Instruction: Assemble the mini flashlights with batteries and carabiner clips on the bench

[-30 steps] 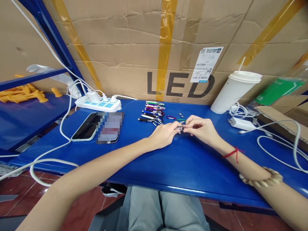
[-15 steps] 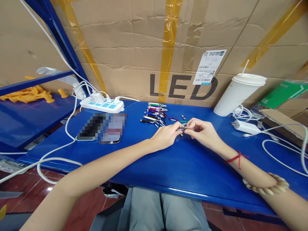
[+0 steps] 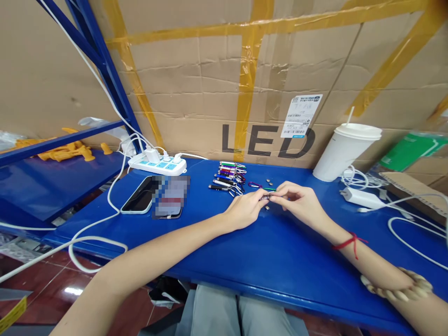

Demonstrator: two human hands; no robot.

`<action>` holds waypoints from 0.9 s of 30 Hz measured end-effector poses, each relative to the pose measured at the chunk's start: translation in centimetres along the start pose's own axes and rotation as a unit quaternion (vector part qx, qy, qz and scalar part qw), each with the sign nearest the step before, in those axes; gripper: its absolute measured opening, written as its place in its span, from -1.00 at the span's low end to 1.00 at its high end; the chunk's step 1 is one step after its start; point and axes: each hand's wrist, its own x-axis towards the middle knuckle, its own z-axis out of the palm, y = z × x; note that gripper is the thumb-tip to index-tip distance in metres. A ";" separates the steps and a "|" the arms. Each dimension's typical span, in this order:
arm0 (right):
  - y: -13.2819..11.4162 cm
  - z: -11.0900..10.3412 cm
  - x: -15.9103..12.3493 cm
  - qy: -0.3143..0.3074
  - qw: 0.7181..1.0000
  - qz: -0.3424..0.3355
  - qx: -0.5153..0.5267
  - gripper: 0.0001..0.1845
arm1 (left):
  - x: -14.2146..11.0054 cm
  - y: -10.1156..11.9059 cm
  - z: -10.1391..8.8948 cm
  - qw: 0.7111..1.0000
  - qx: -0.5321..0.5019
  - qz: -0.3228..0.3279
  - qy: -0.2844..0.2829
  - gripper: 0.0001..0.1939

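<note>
L hand [image 3: 247, 208] pinching small silvery metal piece [image 3: 265, 197], mostly hidden; R hand [image 3: 297, 200] narrow, pinching its R end. Both over glossy blue surface [image 3: 224, 252]. Loose purple metal carabiner [image 3: 255, 185] just behind; row of slim multicolour metal tubes w/ clips [image 3: 219, 188] further L, approx parallel.

A blue table [image 3: 252, 254] carries two phones [image 3: 137, 196], a power strip [image 3: 175, 166], clip-ended tubes [image 3: 227, 177] and a cup [image 3: 336, 156].

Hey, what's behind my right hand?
Just beyond the fingertips of your right hand are a thin green piece and two small round pieces; farther back is the cardboard box marked LED. Whatever the hand itself covers can't be seen.
</note>
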 end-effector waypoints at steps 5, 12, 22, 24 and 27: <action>-0.4 0.2 -0.1 0.020 0.998 -0.009 -0.062 -0.76 | 0.0 0.3 -0.2 0.999 0.004 -0.035 0.012 -0.80; -0.3 0.4 0.0 0.023 0.997 -0.022 -0.071 -0.73 | 0.0 0.2 -0.2 0.999 -0.002 -0.034 0.017 -0.78; 0.0 0.2 0.2 0.016 0.999 0.036 -0.035 -0.64 | 0.0 0.4 -0.5 0.998 -0.003 -0.063 0.000 -0.77; 0.0 0.1 0.1 0.017 0.998 0.057 -0.036 -0.62 | 0.0 0.5 -0.5 0.998 -0.001 -0.068 -0.005 -0.77; 0.2 0.1 0.1 0.020 0.995 0.092 -0.036 -0.59 | 0.0 0.5 -0.5 0.997 0.000 -0.075 -0.012 -0.77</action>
